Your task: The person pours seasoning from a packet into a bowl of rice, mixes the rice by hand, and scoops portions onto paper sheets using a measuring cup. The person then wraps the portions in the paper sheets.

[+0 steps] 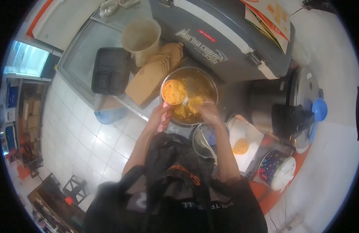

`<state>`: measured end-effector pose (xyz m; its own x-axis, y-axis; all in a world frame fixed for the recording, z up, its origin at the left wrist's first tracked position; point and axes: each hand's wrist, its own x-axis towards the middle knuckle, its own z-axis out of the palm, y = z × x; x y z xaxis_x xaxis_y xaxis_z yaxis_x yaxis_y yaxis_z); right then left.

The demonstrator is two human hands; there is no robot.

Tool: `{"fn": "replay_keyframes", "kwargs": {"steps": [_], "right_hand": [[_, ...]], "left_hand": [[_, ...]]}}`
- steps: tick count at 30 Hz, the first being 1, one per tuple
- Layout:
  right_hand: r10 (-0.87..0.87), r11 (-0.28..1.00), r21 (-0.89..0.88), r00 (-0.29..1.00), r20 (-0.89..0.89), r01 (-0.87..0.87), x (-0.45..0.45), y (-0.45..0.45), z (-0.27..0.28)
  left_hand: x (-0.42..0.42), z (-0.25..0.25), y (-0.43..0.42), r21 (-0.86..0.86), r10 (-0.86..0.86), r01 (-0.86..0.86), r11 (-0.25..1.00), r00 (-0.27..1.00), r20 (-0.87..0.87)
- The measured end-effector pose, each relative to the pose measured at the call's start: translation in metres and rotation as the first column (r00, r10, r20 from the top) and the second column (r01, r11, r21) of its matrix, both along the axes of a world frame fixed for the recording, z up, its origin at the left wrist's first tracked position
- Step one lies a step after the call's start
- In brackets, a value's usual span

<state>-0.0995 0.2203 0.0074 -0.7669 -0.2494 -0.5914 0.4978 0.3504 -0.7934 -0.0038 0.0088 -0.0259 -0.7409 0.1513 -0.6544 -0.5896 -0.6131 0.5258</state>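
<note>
My left hand (161, 115) is closed around the pink handle of a scoop (163, 125). The scoop's round cup is full of orange, grainy food (174, 92) that looks like seasoned rice. It is held over the left side of a round metal bowl (216, 83). More yellow-orange food (183, 112) lies in the bowl's lower part. My right hand (209, 113) is at the bowl's right side beside that food; motion blurs its fingers, so what it holds, if anything, cannot be made out.
Flat brown cardboard pieces (142, 86), a black compartment tray (109, 72) and a beige tub (142, 37) lie left of the bowl. Behind stands a grey cooler box (226, 35). A large dark pot (268, 105), white paper (245, 130) and a patterned container (270, 169) are right.
</note>
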Motion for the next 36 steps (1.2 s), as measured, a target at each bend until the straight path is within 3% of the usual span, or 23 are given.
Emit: {"fn": "replay_keyframes", "kwargs": {"steps": [1, 3, 4, 5, 6, 7, 8, 10, 13, 16, 17, 19, 20, 22, 25, 29, 31, 32, 34, 36], "right_hand": [[0.002, 1.0, 0.002, 1.0, 0.001, -0.002, 0.003, -0.005, 0.009], [-0.136, 0.991, -0.016, 0.967, -0.214, 0.136, 0.015, -0.02, 0.025], [-0.068, 0.997, 0.01, 0.926, -0.372, 0.077, 0.023, -0.028, 0.032], [-0.072, 0.997, 0.011, 0.925, -0.374, 0.082, 0.029, -0.033, 0.021], [0.228, 0.958, 0.285, 0.704, -0.673, -0.038, 0.035, -0.037, 0.002], [0.534, 0.829, 0.559, 0.349, -0.77, -0.034, 0.04, -0.044, -0.004], [0.533, 0.829, 0.559, 0.349, -0.771, -0.03, 0.047, -0.049, -0.009], [0.405, 0.897, 0.399, 0.717, -0.568, -0.19, 0.058, -0.058, -0.009], [0.557, 0.811, 0.485, 0.686, -0.469, -0.327, 0.048, -0.049, -0.008], [0.396, 0.902, 0.355, 0.799, -0.452, -0.246, 0.042, -0.034, 0.008], [0.403, 0.899, 0.357, 0.796, -0.452, -0.252, 0.044, -0.03, -0.003], [0.439, 0.87, 0.491, 0.529, -0.727, -0.046, 0.051, -0.025, -0.031], [0.437, 0.87, 0.49, 0.529, -0.728, -0.044, 0.051, -0.021, -0.037], [0.499, 0.848, 0.489, 0.613, -0.613, -0.202, 0.039, -0.02, -0.032], [0.466, 0.85, 0.488, 0.714, -0.522, -0.198, 0.028, -0.023, -0.005], [0.544, 0.813, 0.528, 0.639, -0.544, -0.243, 0.03, -0.037, 0.013], [0.636, 0.749, 0.551, 0.637, -0.437, -0.369, 0.028, -0.036, 0.022], [0.636, 0.748, 0.552, 0.636, -0.437, -0.369, 0.03, -0.04, 0.029], [0.516, 0.836, 0.428, 0.757, -0.401, -0.343, 0.043, -0.05, 0.038], [0.53, 0.843, 0.38, 0.708, -0.467, -0.38, 0.036, -0.042, 0.021]], "left_hand": [[0.001, 0.001, 0.001, -0.012, -0.002, 0.002, 1.0, 1.0, -0.007], [0.002, 0.0, 0.006, -0.045, -0.016, 0.016, 0.999, 1.0, 0.005], [0.001, 0.0, 0.01, -0.081, -0.031, 0.032, 0.996, 0.999, 0.013], [0.001, 0.0, 0.015, -0.08, -0.037, 0.037, 0.996, 0.999, 0.012], [0.001, 0.0, 0.02, -0.111, -0.057, 0.06, 0.992, 0.998, 0.025], [0.001, -0.001, 0.025, -0.144, -0.077, 0.082, 0.986, 0.996, 0.038], [0.001, -0.002, 0.031, -0.15, -0.058, 0.065, 0.987, 0.997, 0.051], [0.007, -0.013, 0.037, -0.17, -0.063, 0.066, 0.983, 0.998, 0.026], [0.008, -0.014, 0.036, -0.17, -0.071, 0.076, 0.983, 0.997, 0.036], [0.004, -0.002, 0.033, -0.105, -0.089, 0.098, 0.99, 0.993, 0.083], [0.002, 0.001, 0.032, -0.07, -0.097, 0.103, 0.992, 0.992, 0.083], [0.001, 0.002, 0.032, -0.053, -0.079, 0.084, 0.995, 0.993, 0.089], [0.001, 0.002, 0.033, -0.032, -0.072, 0.076, 0.997, 0.992, 0.1], [0.004, -0.005, 0.026, -0.015, -0.099, 0.101, 0.995, 0.99, 0.098], [0.006, -0.005, 0.029, 0.002, -0.125, 0.125, 0.992, 0.986, 0.107], [0.004, -0.003, 0.029, 0.002, -0.146, 0.146, 0.989, 0.985, 0.093], [0.004, -0.001, 0.028, -0.001, -0.144, 0.145, 0.989, 0.985, 0.097], [0.004, 0.0, 0.028, 0.0, -0.136, 0.137, 0.991, 0.985, 0.102], [0.005, 0.0, 0.032, -0.002, -0.109, 0.11, 0.994, 0.989, 0.1], [0.003, 0.001, 0.028, -0.02, -0.09, 0.092, 0.996, 0.992, 0.091]]}}
